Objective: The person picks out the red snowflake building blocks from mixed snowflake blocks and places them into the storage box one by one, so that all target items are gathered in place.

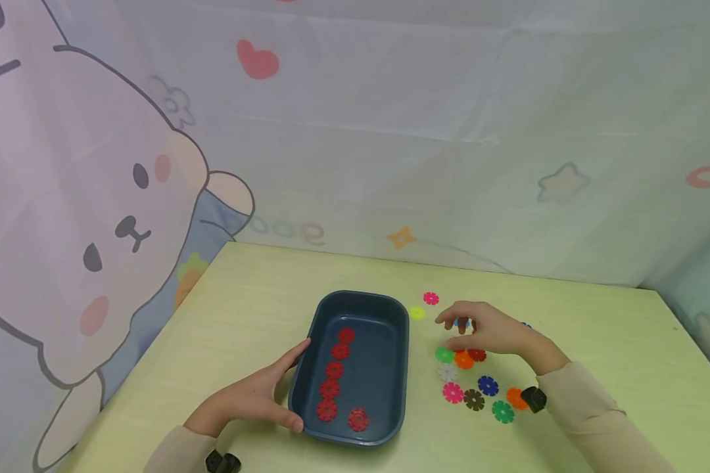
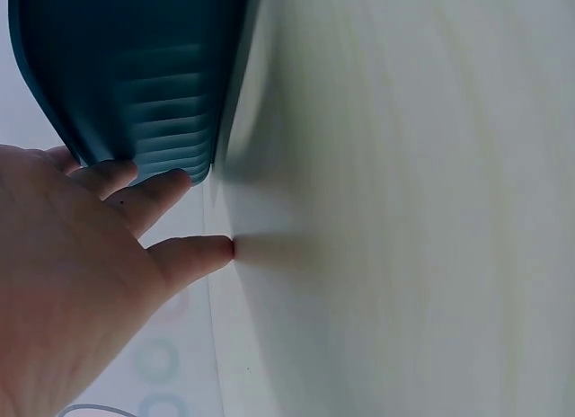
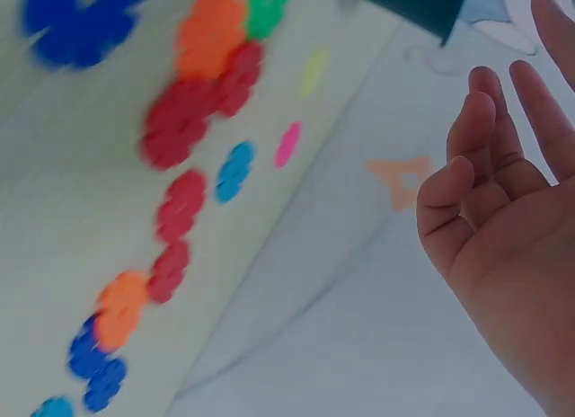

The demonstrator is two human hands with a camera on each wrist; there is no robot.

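Six red discs [image 1: 329, 389] in the tray [image 1: 373, 368], lower centre of frame; more red pieces [image 1: 476, 355] left among the mixed scatter [image 1: 488, 385], lower right; left hand [image 1: 248, 397] spread against the tray's side, right hand [image 1: 488, 328] loosely half-open above the scatter, empty.

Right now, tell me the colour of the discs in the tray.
The discs in the tray are red, best seen in the head view.

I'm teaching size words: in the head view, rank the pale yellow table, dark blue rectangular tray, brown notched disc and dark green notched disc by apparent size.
1. Pale yellow table
2. Dark blue rectangular tray
3. Brown notched disc and dark green notched disc: too alike to rank
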